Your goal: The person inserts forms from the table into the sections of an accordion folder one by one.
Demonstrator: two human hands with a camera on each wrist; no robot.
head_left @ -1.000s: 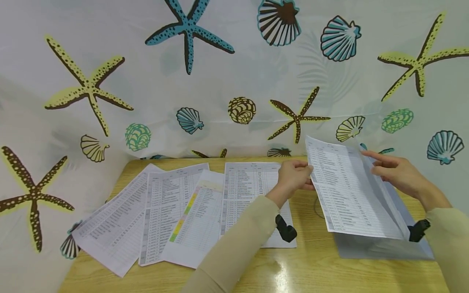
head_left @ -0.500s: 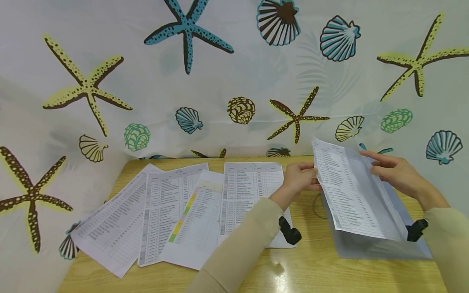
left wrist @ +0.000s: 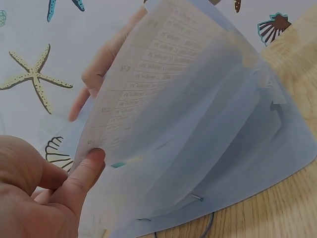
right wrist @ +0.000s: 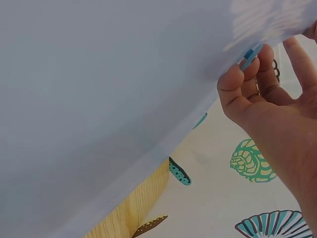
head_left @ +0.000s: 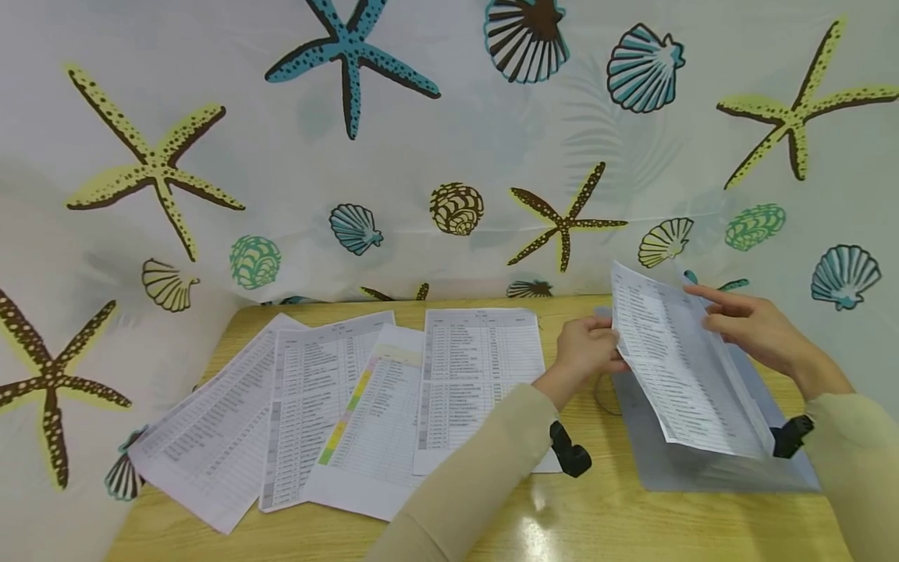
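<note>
A translucent grey-blue folder (head_left: pixel 691 468) lies on the table at the right, its cover raised. A printed sheet (head_left: pixel 677 382) stands tilted against that cover. My left hand (head_left: pixel 588 347) pinches the sheet's left edge; in the left wrist view, thumb and finger meet on the sheet (left wrist: pixel 124 89), whose print shows through reversed. My right hand (head_left: pixel 751 328) pinches the upper right edge of the raised cover (right wrist: pixel 124 99). A small blue piece (right wrist: pixel 251 55) shows at the right fingertips in the right wrist view. The folder's inside is partly hidden by the sheet.
Several printed sheets lie fanned on the wooden table (head_left: pixel 492 523): a slanted one (head_left: pixel 218 437), one with a coloured strip (head_left: pixel 375 421) and one nearest the folder (head_left: pixel 481 367). A thin cord (left wrist: pixel 210 225) loops from the folder's edge. A patterned cloth (head_left: pixel 407 148) hangs behind.
My left hand has moved right with the sheet's left edge, so the sheet leans closer to the cover and bows more. My right hand holds nearly the same place.
</note>
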